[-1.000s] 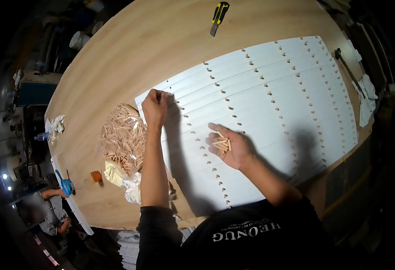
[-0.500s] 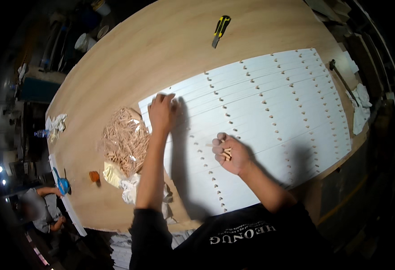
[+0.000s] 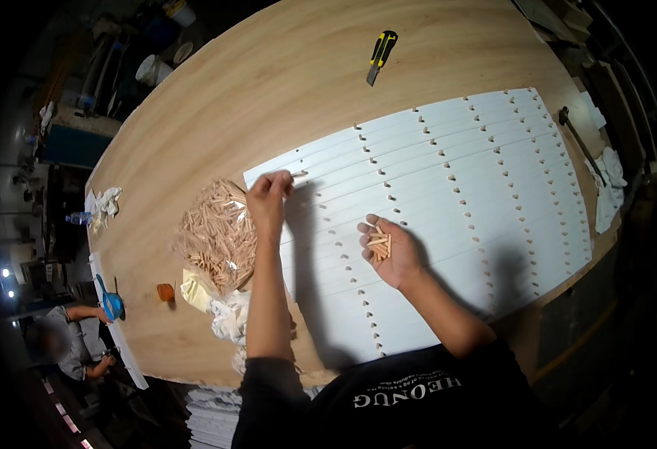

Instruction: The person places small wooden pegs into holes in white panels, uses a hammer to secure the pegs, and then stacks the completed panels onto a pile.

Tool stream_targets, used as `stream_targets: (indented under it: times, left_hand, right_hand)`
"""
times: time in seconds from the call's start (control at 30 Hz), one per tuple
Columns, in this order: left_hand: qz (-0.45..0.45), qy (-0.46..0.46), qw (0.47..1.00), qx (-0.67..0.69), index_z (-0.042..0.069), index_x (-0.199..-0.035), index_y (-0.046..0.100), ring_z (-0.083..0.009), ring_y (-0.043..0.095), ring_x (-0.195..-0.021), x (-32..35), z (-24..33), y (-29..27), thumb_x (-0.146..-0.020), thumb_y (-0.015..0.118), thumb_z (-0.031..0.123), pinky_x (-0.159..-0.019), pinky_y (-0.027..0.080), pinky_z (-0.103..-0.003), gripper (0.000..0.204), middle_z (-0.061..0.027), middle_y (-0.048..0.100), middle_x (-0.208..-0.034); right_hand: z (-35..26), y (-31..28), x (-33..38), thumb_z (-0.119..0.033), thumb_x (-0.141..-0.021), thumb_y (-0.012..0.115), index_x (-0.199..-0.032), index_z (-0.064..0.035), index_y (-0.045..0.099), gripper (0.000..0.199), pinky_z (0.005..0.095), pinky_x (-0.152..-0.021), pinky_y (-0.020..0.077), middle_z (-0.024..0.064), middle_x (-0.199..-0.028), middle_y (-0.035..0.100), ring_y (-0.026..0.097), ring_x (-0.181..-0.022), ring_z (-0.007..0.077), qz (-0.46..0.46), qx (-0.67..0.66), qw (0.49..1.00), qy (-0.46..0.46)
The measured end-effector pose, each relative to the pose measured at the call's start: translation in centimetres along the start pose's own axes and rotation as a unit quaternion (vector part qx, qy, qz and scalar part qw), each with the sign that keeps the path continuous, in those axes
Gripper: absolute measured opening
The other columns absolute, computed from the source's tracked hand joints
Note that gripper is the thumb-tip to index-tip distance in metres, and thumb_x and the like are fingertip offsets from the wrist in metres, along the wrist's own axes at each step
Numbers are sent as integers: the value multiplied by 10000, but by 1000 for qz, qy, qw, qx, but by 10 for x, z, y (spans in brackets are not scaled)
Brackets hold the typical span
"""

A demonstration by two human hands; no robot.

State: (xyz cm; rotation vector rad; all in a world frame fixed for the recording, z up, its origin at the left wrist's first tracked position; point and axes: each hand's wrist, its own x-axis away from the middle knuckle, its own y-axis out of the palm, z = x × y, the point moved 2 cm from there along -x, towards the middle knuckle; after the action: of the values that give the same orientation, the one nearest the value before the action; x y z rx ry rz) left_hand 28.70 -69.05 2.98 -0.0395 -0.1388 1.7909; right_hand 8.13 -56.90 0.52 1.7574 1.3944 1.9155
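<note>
My left hand (image 3: 270, 193) is closed in a pinch over the left end of the white panels. A thin wooden dowel (image 3: 299, 173) sticks out from its fingertips. My right hand (image 3: 393, 254), palm up with fingers cupped, holds several short wooden dowels (image 3: 379, 245) above the middle of the panels. The white panels (image 3: 426, 194) lie side by side as long strips, with rows of dowels standing up from them. Dark holes show near the far left corner. Beside my left forearm sits a clear plastic bag (image 3: 216, 228) full of loose dowels.
A yellow-black utility knife (image 3: 382, 57) lies on the wooden table (image 3: 269, 82). At right are a hammer (image 3: 579, 142) and a white cloth (image 3: 609, 187). Crumpled wrapping (image 3: 230, 314) and an orange-brown object (image 3: 165, 292) lie at left. A co-worker (image 3: 81, 344) sits beyond, near a blue object (image 3: 113, 305).
My left hand has come slightly nearer to me along the panel ends, a dowel now showing at its fingertips. My right fingers have uncurled, baring the dowels in the palm. The view has shifted slightly.
</note>
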Motion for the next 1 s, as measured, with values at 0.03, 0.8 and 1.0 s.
stream_targets:
  times: [0.03, 0.8, 1.0]
  left_hand:
    - [1, 9, 1000, -24, -29, -750, 621, -82, 510, -596, -18, -5, -1, -856, 621, 90, -563, 406, -214, 160, -28, 586, -657]
    - [-201, 232, 737, -602, -10, -692, 565, -411, 617, -693, -70, 0, 29, -765, 587, 135, -611, 475, -479, 163, -249, 616, -722]
    - [-161, 310, 738, -577, -4, -698, 540, -416, 600, -685, -79, -22, 58, -764, 564, 120, -605, 473, -483, 143, -239, 604, -707]
  right_hand:
    - [1, 1, -1, -221, -885, 525, -1146, -67, 540, 304, 266, -627, 434, 91, -1032, 578, 531, -780, 149, 7, -3, 1000, 5]
    - [6, -15, 12, -152, -915, 484, -1233, -77, 490, 327, 193, -554, 366, -21, -899, 511, 406, -679, 37, -102, 207, 972, 40]
    - [7, -28, 17, -164, -931, 492, -1255, -29, 478, 351, 193, -551, 351, 14, -972, 536, 400, -722, 61, -113, 233, 965, 30]
